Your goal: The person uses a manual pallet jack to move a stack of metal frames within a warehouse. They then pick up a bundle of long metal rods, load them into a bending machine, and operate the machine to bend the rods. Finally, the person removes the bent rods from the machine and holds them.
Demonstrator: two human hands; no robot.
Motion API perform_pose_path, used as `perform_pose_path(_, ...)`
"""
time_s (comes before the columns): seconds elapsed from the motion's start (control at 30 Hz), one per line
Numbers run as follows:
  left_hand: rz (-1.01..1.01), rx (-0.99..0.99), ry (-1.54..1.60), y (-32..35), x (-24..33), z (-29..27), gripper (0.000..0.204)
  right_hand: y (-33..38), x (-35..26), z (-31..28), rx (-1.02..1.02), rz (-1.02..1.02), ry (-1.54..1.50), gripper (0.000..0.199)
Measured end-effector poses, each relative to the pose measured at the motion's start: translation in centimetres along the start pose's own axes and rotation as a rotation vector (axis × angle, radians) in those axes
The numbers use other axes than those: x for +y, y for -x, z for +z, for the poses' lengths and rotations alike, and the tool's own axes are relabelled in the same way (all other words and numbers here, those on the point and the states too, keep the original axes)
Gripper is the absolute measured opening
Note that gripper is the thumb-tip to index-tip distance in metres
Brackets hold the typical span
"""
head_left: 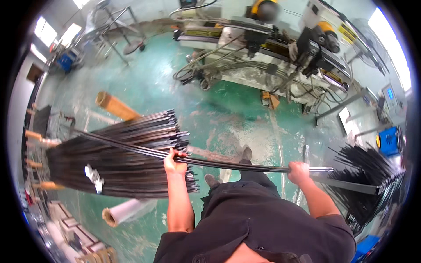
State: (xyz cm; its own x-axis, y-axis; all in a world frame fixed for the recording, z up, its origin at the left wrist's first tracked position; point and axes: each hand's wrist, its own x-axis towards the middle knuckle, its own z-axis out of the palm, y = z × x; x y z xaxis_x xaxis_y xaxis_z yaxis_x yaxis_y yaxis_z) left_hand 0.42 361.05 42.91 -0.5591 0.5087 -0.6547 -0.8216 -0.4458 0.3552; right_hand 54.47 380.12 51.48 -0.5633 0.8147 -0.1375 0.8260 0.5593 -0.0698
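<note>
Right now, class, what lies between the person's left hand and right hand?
In the head view, the middle of the long dark rods spans from left hand to right hand, above the dark trousers and green floor.

A green painted floor (153, 83) is spreading across the room, showing pale scuffs near the centre and reflecting a white glare (164, 68) toward 11 o'clock. Small windows (45, 31) are glowing at 10 o'clock, and a larger window (389, 44) is shining at 2 o'clock. A pale wall (151, 8) is rising at 11 o'clock, while a long industrial machine (199, 41) is stretching from 12 to 2 o'clock, trailing cables (228, 66).
</note>
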Motion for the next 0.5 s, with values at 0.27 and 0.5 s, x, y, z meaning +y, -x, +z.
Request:
perform_pose_path(0.27, 0.061, -0.206, 0.035, 4.9, 3.0, 18.6, 0.021, -2.7, 18.8, 1.7, 0.029, 0.227, -0.043, 0.022)
perform_pose_path(0.5, 0.129, -0.519, -0.177, 2.2, 1.7, 32.3, 0.016, -8.8, 28.3, 5.9, 0.867, 1.010, 0.375, 0.065)
